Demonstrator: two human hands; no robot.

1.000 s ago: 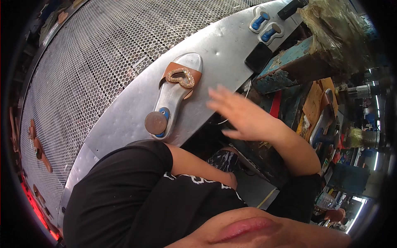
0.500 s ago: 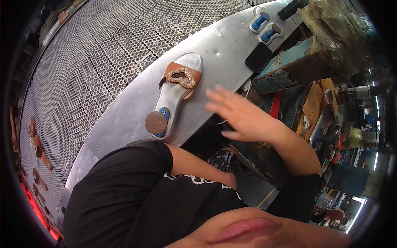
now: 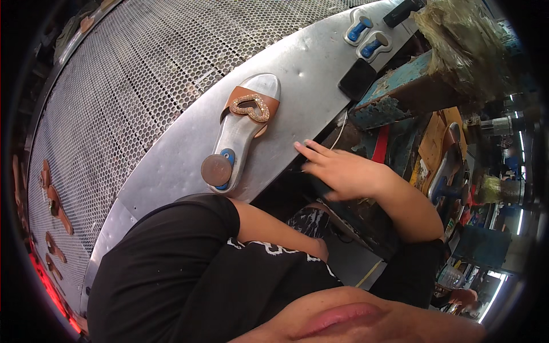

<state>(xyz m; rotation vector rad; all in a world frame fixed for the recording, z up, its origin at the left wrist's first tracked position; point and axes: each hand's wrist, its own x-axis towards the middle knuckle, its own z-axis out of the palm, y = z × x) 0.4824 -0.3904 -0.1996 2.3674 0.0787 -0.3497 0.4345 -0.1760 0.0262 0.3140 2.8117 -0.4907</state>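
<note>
The right grip hovers empty, fingers loosely extended, the right forearm running back from it to a bent elbow, the bare left arm angled below-left of it.

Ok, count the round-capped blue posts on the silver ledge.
3: one blue post at the heel of the strapped shoe form, a second post and third post at the upper right of the ledge.

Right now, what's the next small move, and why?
I'd probably ease the right hand left toward the shoe last: the hand looks empty, and the last, with a brown strap across it, lies untouched on the metal ledge to its left.
</note>
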